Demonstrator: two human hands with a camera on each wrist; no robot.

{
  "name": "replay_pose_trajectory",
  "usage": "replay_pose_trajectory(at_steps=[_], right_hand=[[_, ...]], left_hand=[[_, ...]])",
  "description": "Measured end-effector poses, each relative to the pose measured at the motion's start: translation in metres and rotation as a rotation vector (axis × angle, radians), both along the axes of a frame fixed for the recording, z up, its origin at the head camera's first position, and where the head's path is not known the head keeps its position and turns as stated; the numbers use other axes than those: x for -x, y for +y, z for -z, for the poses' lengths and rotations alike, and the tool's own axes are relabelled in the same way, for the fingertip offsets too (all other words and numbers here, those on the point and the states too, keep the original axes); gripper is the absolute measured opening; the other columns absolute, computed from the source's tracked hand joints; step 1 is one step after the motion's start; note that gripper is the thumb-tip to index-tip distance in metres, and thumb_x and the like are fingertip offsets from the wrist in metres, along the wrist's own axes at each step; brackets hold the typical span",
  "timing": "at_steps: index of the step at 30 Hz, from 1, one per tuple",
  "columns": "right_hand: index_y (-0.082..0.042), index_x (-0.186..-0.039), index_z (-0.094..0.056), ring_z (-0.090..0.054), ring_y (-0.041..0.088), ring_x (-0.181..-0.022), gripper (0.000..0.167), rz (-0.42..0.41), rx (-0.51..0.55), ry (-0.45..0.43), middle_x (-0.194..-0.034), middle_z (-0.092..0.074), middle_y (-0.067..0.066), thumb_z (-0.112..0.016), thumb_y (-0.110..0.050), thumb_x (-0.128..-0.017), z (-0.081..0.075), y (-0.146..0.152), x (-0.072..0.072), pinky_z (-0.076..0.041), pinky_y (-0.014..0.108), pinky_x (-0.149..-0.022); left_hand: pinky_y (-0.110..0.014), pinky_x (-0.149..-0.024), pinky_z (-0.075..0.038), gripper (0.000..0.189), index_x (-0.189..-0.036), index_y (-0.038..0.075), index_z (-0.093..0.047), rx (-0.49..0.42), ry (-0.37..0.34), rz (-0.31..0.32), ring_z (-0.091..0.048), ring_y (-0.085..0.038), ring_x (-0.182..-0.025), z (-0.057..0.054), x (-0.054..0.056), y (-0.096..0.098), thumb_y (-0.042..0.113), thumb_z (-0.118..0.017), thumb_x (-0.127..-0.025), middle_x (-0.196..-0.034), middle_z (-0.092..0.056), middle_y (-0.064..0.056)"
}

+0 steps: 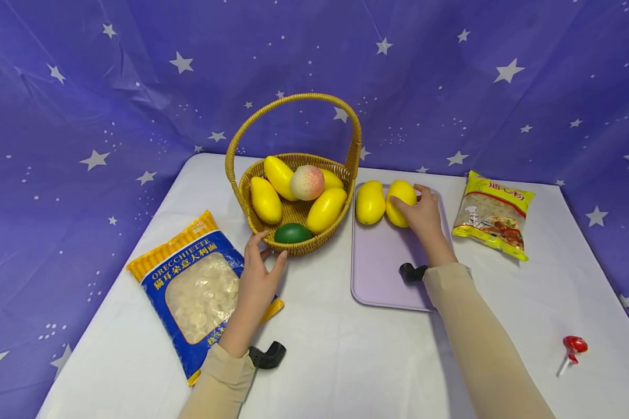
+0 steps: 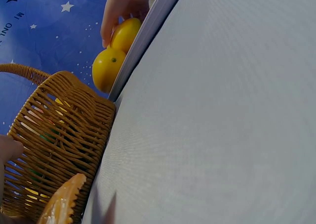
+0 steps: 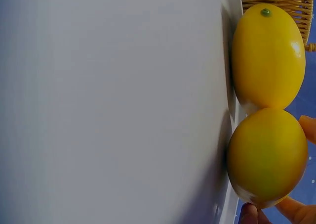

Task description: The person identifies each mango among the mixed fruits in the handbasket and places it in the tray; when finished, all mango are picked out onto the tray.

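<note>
My right hand [image 1: 427, 218] grips a yellow mango [image 1: 398, 203] on the light purple tray [image 1: 380, 267], thumb on its near left and fingers at its far right. Touching it on the left lies a second yellow mango [image 1: 370, 202]. At the near left rim of the wicker basket [image 1: 309, 249], my left hand [image 1: 259, 276] has its fingers spread and holds nothing; a fingertip [image 2: 14, 149] rests by the woven wall in the left wrist view. Inside the basket are several yellow mangoes [image 1: 327, 210], a pink-white peach [image 1: 307, 183] and a smooth dark green fruit [image 1: 293, 233].
A blue and orange orecchiette bag [image 1: 204, 297] lies under and left of my left forearm. Right of the tray is a yellow pasta packet [image 1: 495, 215]. A red lollipop [image 1: 573, 346] lies at the near right. The basket's tall handle [image 1: 299, 98] arches above the fruit.
</note>
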State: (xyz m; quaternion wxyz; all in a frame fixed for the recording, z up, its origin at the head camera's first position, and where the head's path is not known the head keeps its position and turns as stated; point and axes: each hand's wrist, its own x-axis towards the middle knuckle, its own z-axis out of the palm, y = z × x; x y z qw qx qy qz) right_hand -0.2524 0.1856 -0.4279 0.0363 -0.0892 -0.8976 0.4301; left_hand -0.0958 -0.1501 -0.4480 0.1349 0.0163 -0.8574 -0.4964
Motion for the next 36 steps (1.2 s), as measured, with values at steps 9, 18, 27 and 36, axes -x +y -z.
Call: replay_pose_trajectory(at_steps=[9, 18, 27, 36], right_hand=[[-0.005, -0.148, -0.03, -0.043, 0.038, -0.116, 0.085, 0.003, -0.057, 0.002, -0.134, -0.036, 0.026, -0.065, -0.051, -0.086, -0.008, -0.001, -0.005, -0.039, 0.049, -0.098], [-0.008, -0.148, -0.031, -0.045, 0.037, -0.114, 0.083, -0.014, -0.061, 0.064, -0.133, -0.037, 0.024, -0.065, -0.052, -0.086, -0.022, -0.007, -0.011, -0.039, 0.048, -0.099], [-0.005, -0.143, -0.04, -0.05, 0.035, -0.105, 0.071, -0.114, -0.004, 0.169, -0.128, -0.044, 0.024, -0.07, -0.037, -0.086, -0.042, -0.033, -0.021, -0.043, 0.044, -0.09], [-0.009, -0.141, -0.045, -0.053, 0.029, -0.09, 0.067, -0.269, -0.011, 0.147, -0.126, -0.049, 0.017, -0.071, -0.036, -0.085, -0.059, -0.064, -0.033, -0.047, 0.039, -0.078]], left_hand=[[-0.045, -0.099, -0.044, 0.057, -0.142, 0.017, -0.029, 0.011, -0.011, -0.009, -0.054, -0.032, -0.117, 0.001, -0.001, 0.0, 0.028, -0.06, -0.096, -0.149, -0.029, -0.013], [-0.049, -0.095, -0.046, 0.054, -0.141, 0.016, -0.03, 0.009, 0.006, -0.018, -0.055, -0.034, -0.116, 0.002, -0.002, -0.001, 0.036, -0.055, -0.098, -0.148, -0.029, -0.015], [-0.051, -0.094, -0.046, 0.052, -0.142, 0.018, -0.03, 0.012, 0.004, -0.023, -0.056, -0.033, -0.115, 0.005, -0.001, -0.002, 0.038, -0.052, -0.099, -0.148, -0.029, -0.015], [-0.049, -0.096, -0.045, 0.053, -0.141, 0.016, -0.031, 0.007, 0.012, -0.011, -0.055, -0.033, -0.115, 0.0, 0.0, 0.0, 0.037, -0.053, -0.099, -0.147, -0.031, -0.016]])
